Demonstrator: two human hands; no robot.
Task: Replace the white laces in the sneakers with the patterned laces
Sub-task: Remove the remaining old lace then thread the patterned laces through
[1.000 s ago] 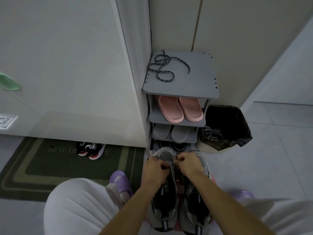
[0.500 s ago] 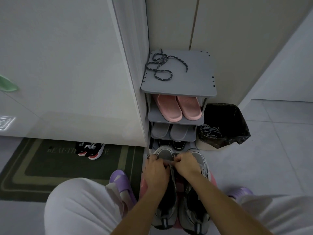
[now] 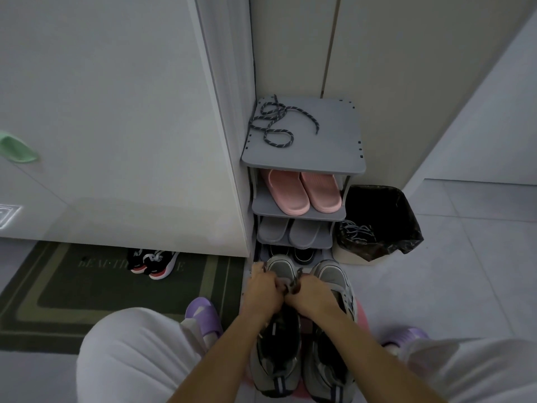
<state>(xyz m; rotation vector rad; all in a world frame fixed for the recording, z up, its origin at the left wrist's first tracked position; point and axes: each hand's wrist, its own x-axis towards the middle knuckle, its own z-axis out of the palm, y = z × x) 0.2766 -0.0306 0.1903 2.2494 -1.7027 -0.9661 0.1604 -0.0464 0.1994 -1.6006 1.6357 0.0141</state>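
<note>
Head view: left hand (image 3: 263, 289) and right hand (image 3: 312, 295) close together, each pinching a dark lace (image 3: 294, 283) at the toe eyelets of one sneaker (image 3: 280, 269); another patterned lace (image 3: 273, 123) lies on the rack (image 3: 334, 141) top; soft, light cord, I'd judge, best pinched near its tip.

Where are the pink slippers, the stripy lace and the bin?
pink slippers (image 3: 286, 191): head view, left slipper's top.
lace (image 3: 270, 111): head view, its tangled part.
bin (image 3: 389, 207): head view, bare black lining.
</note>
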